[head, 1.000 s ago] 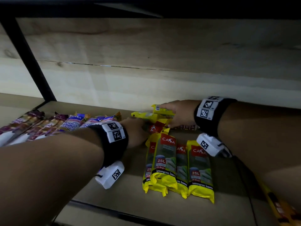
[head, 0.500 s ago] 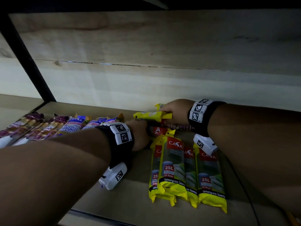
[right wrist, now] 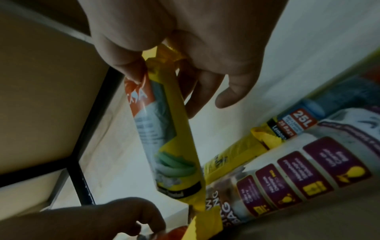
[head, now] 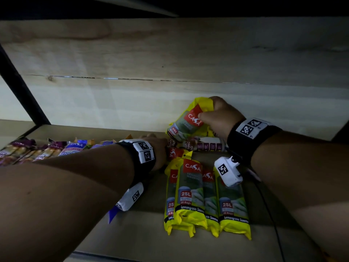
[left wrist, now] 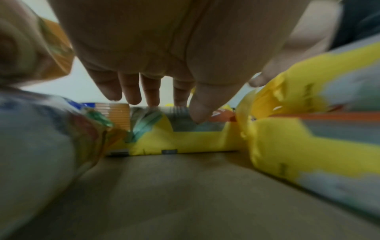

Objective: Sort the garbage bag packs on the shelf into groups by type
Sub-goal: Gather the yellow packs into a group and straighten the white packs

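Yellow wrapper up in my right hand (head: pixel 220 118): from the head view I've got one lemongrass pack (head: pixel 190 120) lifted off the shelf (head: pixel 143 235), pinched at its crimped top end, red CASA label facing me, the pack tilted down to the left. My left hand (head: pixel 157 148) reaches low at the back of the shelf, and I can't see its fingers from here. Four yellow packs (head: pixel 205 197) lie side by side in front, marked 25L and Lemongrass Scented, partly overlapping. Purple packs (head: pixel 28 152) sit in a row at far left, and one more purple pack (head: pixel 205 146) lies crosswise under the lifted one.

Left wrist view, blurred: fingers (left wrist: pixel 131 91) straight and pointing down, tips at or just above a yellow pack lying crosswise (left wrist: pixel 180 138); whether they touch I can't tell. Nothing is gripped.

Right wrist view: thumb and fingers (right wrist: pixel 127 66) curled round the crumpled yellow top, and the pack hangs down showing green stalks and a black band near its lower end. The purple pack's white side with purple panels lies at right.
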